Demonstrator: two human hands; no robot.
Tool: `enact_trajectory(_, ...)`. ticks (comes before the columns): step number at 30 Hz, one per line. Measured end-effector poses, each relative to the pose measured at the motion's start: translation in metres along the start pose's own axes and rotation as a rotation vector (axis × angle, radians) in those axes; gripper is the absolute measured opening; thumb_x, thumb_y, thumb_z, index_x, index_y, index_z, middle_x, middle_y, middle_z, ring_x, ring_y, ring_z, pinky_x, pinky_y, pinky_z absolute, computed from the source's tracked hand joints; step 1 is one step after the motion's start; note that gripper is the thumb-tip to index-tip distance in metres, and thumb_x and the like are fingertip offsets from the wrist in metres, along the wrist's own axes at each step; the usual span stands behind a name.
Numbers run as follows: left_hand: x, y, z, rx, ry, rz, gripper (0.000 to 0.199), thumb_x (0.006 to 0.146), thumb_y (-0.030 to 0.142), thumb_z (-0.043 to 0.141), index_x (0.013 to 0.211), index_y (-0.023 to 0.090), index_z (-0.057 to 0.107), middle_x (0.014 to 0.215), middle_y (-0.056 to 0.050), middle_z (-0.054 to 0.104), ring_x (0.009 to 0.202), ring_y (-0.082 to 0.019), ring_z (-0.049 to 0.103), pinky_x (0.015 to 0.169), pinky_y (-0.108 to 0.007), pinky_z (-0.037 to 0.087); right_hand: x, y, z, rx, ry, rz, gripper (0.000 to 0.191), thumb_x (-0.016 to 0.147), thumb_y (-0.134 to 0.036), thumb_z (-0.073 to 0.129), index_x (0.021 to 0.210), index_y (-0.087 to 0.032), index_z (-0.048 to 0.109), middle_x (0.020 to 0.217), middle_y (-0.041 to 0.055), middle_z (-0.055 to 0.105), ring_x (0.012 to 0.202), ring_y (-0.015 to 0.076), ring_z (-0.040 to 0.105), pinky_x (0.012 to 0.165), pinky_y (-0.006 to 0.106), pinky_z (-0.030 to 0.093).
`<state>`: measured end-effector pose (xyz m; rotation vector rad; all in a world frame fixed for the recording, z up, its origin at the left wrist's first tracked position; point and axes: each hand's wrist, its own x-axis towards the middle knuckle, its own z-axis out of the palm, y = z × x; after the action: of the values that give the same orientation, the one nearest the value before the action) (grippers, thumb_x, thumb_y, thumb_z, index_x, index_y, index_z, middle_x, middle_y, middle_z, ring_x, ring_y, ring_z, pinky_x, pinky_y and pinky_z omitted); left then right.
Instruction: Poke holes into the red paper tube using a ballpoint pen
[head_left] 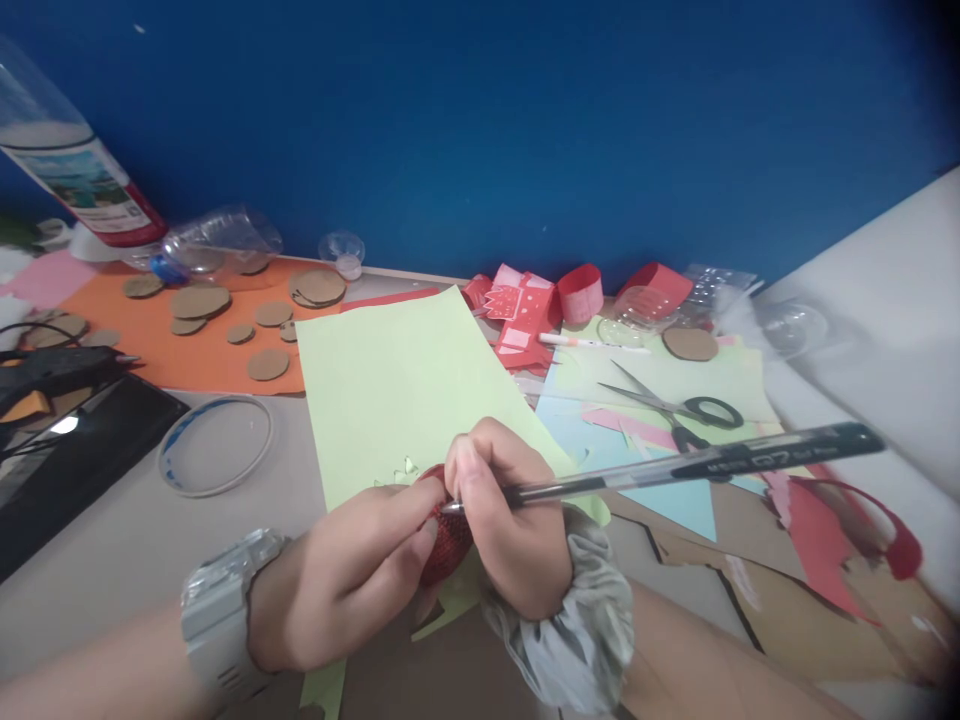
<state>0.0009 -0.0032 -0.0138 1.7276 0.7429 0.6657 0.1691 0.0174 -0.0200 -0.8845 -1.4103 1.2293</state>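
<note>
Between my two hands is a small dark red, rounded piece [448, 545] with a patterned surface. My left hand [360, 565] pinches its left edge between thumb and fingers. A clear pen with a black cap end [705, 467] lies in my right hand [514, 520], its metal tip over the red piece; my right fingers also touch that piece's upper edge. Beneath and beyond my hands lies a light green sheet [397, 390], with small green jagged shapes just above the red piece.
Scissors [675, 405] lie right on coloured paper scraps. Cardboard discs [200, 301] rest on orange paper [165, 345] at the left, near a clear ring [215, 446], a glue gun [60, 375] and plastic bottles [90, 185]. A blue wall [480, 130] stands behind.
</note>
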Motion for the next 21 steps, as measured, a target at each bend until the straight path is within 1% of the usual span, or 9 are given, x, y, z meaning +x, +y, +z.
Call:
enact_trajectory(5,0.0008,0.0031,0.0005,0.027,0.022,0.001,0.032,0.111,0.029,0.029,0.086,0.022,0.047,0.077,-0.001,0.058,0.066,-0.016,0.051,0.066,-0.028,0.044,-0.0003,0.0005,-0.0012,-0.034,-0.015,-0.011,0.038,0.103,-0.032,0.048,0.069,-0.023,0.037,0.061,-0.0057,0.034,0.054,0.0115,0.033,0.052,0.028,0.03)
enact_trajectory(9,0.0009,0.0035,0.0007,-0.006,0.01,-0.016,0.035,0.112,0.033,0.027,0.089,0.021,0.051,0.076,-0.002,0.059,0.066,-0.016,0.053,0.064,-0.028,0.045,0.0002,-0.0003,-0.0013,-0.047,-0.015,-0.003,0.037,0.102,-0.033,0.049,0.068,-0.024,0.037,0.061,-0.0055,0.033,0.054,0.0116,0.033,0.052,0.028,0.031)
enact_trajectory(12,0.0003,0.0029,0.0002,0.001,-0.001,-0.025,0.035,0.112,0.033,0.028,0.09,0.02,0.052,0.077,-0.002,0.06,0.067,-0.017,0.053,0.065,-0.029,0.045,0.0,-0.0003,-0.0018,-0.055,-0.012,-0.009,0.037,0.103,-0.034,0.047,0.068,-0.024,0.038,0.061,-0.0051,0.035,0.054,0.0119,0.034,0.052,0.028,0.032)
enact_trajectory(16,0.0008,0.0032,-0.0005,-0.01,-0.021,-0.021,0.034,0.111,0.033,0.027,0.094,0.02,0.053,0.077,-0.002,0.058,0.066,-0.017,0.052,0.063,-0.029,0.044,-0.0007,-0.0005,-0.0021,-0.069,-0.016,-0.005,0.037,0.102,-0.033,0.048,0.068,-0.024,0.038,0.06,-0.0053,0.035,0.054,0.0116,0.033,0.051,0.028,0.031)
enact_trajectory(21,0.0022,0.004,0.0006,0.004,0.0,0.01,0.032,0.11,0.028,0.026,0.088,0.021,0.048,0.077,-0.001,0.056,0.066,-0.016,0.049,0.065,-0.029,0.044,-0.0007,-0.0002,-0.0016,-0.057,-0.016,-0.017,0.038,0.103,-0.032,0.048,0.068,-0.024,0.037,0.061,-0.0056,0.034,0.053,0.0111,0.033,0.05,0.028,0.029)
